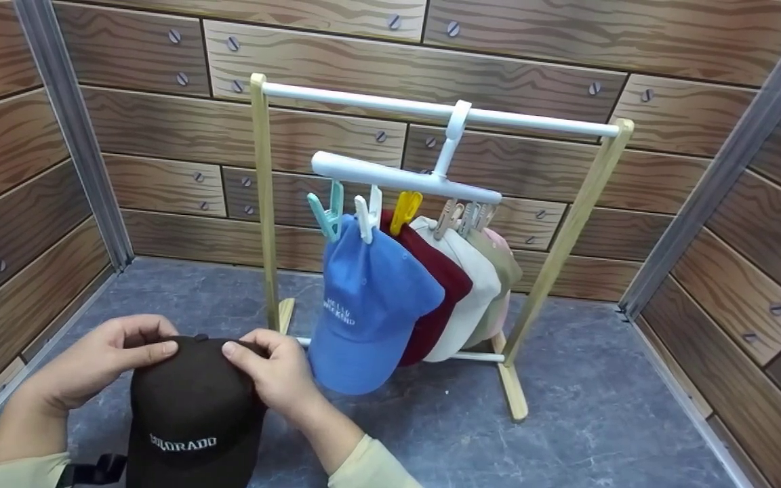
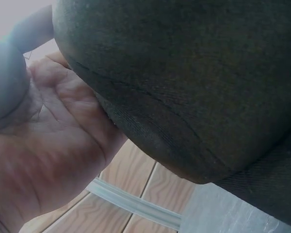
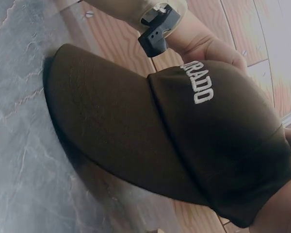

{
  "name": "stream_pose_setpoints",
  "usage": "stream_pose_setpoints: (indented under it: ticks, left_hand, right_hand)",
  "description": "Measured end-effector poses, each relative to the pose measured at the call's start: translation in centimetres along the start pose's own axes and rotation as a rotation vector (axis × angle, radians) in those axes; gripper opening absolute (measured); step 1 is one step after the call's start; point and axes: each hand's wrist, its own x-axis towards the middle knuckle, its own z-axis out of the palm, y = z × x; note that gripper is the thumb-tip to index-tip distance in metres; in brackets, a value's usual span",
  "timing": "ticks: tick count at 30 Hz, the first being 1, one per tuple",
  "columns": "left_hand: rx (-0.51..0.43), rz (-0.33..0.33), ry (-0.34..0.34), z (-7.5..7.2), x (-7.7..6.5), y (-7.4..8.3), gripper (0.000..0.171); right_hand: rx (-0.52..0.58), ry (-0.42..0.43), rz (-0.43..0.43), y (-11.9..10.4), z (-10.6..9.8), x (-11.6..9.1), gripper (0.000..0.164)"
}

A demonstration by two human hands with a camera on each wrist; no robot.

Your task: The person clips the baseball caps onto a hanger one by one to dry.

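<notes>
A dark brown baseball cap (image 1: 194, 400) with white COLORADO lettering hangs brim down between both hands at the lower left of the head view. My left hand (image 1: 102, 352) pinches its crown on one side, thumb in front. On the other side of the crown, my right hand (image 1: 282, 373) pinches the cloth the same way. The right wrist view shows the cap (image 3: 184, 136) side on, its brim over the grey floor. In the left wrist view the cap (image 2: 184, 73) covers much of the picture, next to the left palm (image 2: 63, 126).
A wooden rack (image 1: 265, 203) with a white top bar (image 1: 377, 102) carries a white clip hanger (image 1: 390, 175). Blue (image 1: 370, 305), maroon (image 1: 441, 285), white (image 1: 472, 291), and tan caps (image 1: 499, 261) hang from clothespins, with a pink one behind. Wood-patterned walls surround the grey floor (image 1: 587, 407).
</notes>
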Motion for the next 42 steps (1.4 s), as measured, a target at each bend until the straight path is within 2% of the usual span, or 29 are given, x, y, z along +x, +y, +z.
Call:
stream_pose_setpoints:
  ticks: [5,14,24,31,42]
  left_hand:
    - [0.018,0.025,0.008,0.0,-0.1,0.3,0.011]
    - [0.046,0.039,0.053,0.2,0.0,0.9,0.01]
    - [0.106,0.091,0.205,1.6,0.5,1.7,0.007]
    - [0.114,0.144,0.28,2.3,1.1,2.1,0.005]
    - [0.134,0.189,0.404,3.7,2.0,2.7,0.005]
  right_hand:
    - [-0.036,0.002,-0.061,-0.6,0.1,-0.2,0.021]
    - [-0.1,0.024,-0.111,-2.0,0.0,-0.7,0.02]
    - [-0.135,0.045,-0.136,-2.7,-0.2,-0.7,0.019]
    - [-0.167,0.054,-0.174,-3.4,-0.6,-0.8,0.019]
    - [-0.188,0.062,-0.218,-4.1,-1.3,-0.7,0.018]
